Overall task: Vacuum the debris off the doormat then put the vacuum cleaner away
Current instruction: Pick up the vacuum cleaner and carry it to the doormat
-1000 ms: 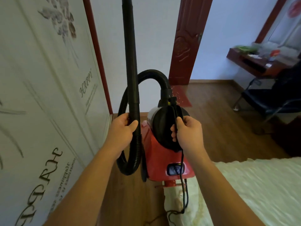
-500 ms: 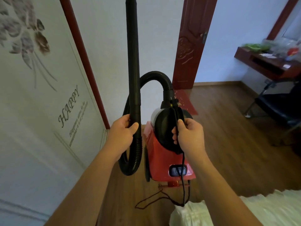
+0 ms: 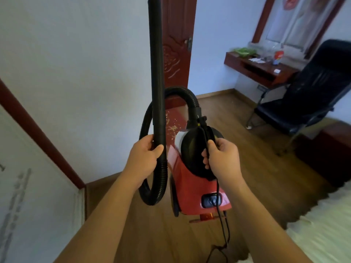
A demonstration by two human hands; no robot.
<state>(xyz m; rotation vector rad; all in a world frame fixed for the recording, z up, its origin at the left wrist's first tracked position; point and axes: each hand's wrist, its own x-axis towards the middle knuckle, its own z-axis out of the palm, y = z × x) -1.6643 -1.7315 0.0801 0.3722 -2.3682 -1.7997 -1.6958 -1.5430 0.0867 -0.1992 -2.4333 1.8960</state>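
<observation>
A red canister vacuum cleaner (image 3: 191,188) with a black round top hangs above the wooden floor. My right hand (image 3: 222,158) grips its black handle together with the power cord (image 3: 221,221), which trails down to the floor. My left hand (image 3: 145,158) grips the upright black wand (image 3: 156,73) where it joins the ribbed hose (image 3: 153,188); the hose loops down and arches back over to the canister. The red doormat (image 3: 173,120), speckled with pale debris, lies on the floor behind the vacuum, in front of the door.
A dark red door (image 3: 177,42) stands ahead. A white printed wardrobe panel (image 3: 34,205) with a red frame runs along the left. A black chair (image 3: 307,95) and a wall desk (image 3: 260,67) are at right; a white fluffy rug (image 3: 321,234) lies bottom right.
The view has swung right and moved toward the door: the wardrobe panel slid left, the rug dropped to the corner, the chair came into view. Both hands keep their hold.
</observation>
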